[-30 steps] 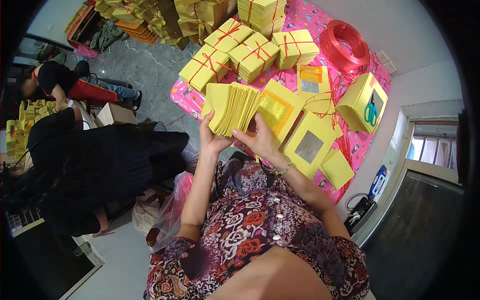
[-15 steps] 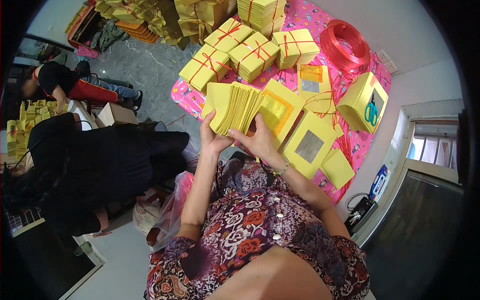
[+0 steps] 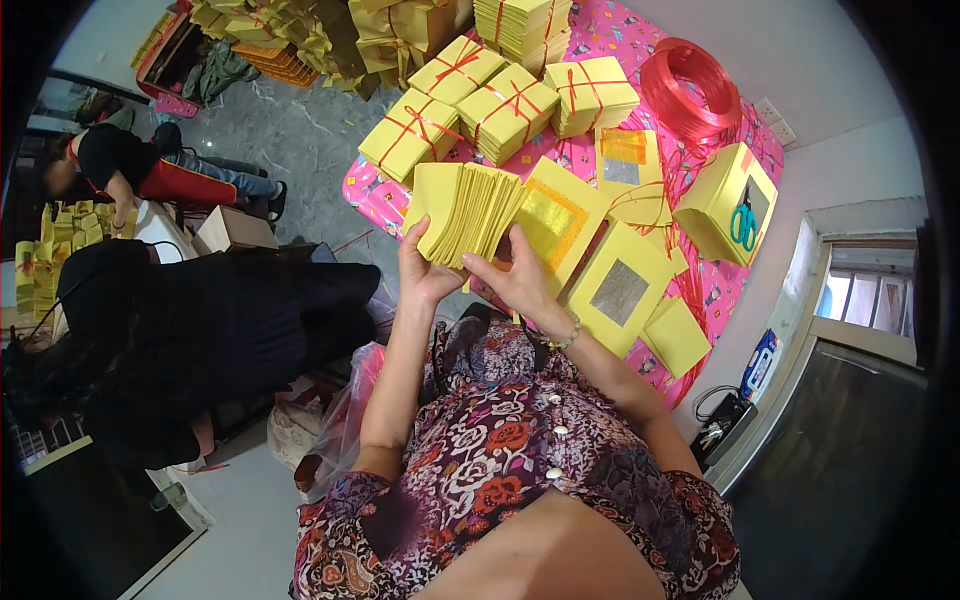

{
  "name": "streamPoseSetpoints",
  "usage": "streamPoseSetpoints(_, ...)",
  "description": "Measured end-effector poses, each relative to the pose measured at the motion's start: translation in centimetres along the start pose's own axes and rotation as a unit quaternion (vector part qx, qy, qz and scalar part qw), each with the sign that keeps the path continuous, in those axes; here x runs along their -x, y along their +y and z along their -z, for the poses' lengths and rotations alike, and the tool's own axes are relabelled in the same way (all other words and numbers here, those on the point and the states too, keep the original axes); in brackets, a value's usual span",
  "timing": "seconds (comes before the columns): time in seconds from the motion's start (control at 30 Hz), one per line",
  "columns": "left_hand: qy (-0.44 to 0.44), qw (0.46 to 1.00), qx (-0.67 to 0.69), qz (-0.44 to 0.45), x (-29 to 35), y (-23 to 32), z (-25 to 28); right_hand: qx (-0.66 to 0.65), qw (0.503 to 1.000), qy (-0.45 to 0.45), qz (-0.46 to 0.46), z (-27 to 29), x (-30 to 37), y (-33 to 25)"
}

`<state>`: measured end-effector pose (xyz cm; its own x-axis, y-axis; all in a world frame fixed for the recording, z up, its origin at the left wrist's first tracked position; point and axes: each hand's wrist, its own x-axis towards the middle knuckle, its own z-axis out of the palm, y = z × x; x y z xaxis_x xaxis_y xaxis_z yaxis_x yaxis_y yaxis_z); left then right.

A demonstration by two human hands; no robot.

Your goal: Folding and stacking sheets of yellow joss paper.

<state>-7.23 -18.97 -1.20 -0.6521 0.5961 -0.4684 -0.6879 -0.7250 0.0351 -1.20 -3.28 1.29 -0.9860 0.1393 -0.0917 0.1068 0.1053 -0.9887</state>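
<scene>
A thick stack of yellow paper sheets (image 3: pixel 465 212) is fanned out between my hands, its edges spread toward me. My left hand (image 3: pixel 424 275) grips its lower left side, the thumb lying along the top sheet. On the right side, my right hand (image 3: pixel 515 278) clasps the stack, thumb against the lower edges. Just right of it lie a yellow sheet with a gold and orange patch (image 3: pixel 553 228) and a yellow stack with a silver square (image 3: pixel 618 292). Several yellow bundles tied with red ribbon (image 3: pixel 510 112) stand beyond my hands.
The table has a pink patterned cover (image 3: pixel 640 28). On it are a coil of red plastic ribbon (image 3: pixel 690 92), teal-handled scissors (image 3: pixel 743 226) on a yellow stack (image 3: pixel 712 205), and a small yellow pad (image 3: pixel 675 338). A person in black (image 3: pixel 220 320) is close on my left, another (image 3: pixel 120 165) farther off.
The stack and both hands stay nearly in place, with only a slight shift of the fingers and sheets. The nearby person in black has moved a little.
</scene>
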Motion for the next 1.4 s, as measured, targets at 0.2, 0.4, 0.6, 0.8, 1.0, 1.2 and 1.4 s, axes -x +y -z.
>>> streamPoseSetpoints(0.2, 0.007, 1.0, 0.017, 0.011, 0.2, 0.2, -0.1, -0.138, 0.989, -0.04, 0.022, 0.6, 0.1, 1.5)
streamPoseSetpoints(0.4, -0.005, 1.0, 0.021, 0.018, 0.1, 0.1, -0.2, -0.119, 0.991, -0.055, -0.005, 1.1, 0.1, 1.1)
streamPoseSetpoints(0.6, -0.011, 0.999, 0.036, 0.026, -0.1, 0.3, 0.2, -0.172, 0.984, -0.045, -0.002, 0.8, 0.0, 0.7)
streamPoseSetpoints(0.8, -0.017, 0.998, 0.048, 0.031, -0.2, 0.3, 0.0, -0.171, 0.985, -0.037, 0.002, 0.5, -0.3, 1.4)
streamPoseSetpoints(1.0, -0.01, 0.999, 0.029, 0.028, -0.3, 0.2, -0.3, -0.182, 0.983, -0.036, -0.012, 0.5, -0.2, 0.8)
streamPoseSetpoints(1.2, 0.002, 1.0, -0.006, 0.02, -0.1, 0.4, -0.3, -0.157, 0.987, -0.029, 0.003, 0.2, -0.4, 0.9)
streamPoseSetpoints(1.4, 0.02, 1.0, -0.009, -0.002, -0.2, 0.2, -0.3, -0.141, 0.99, -0.019, 0.009, 0.0, -0.5, 1.2)
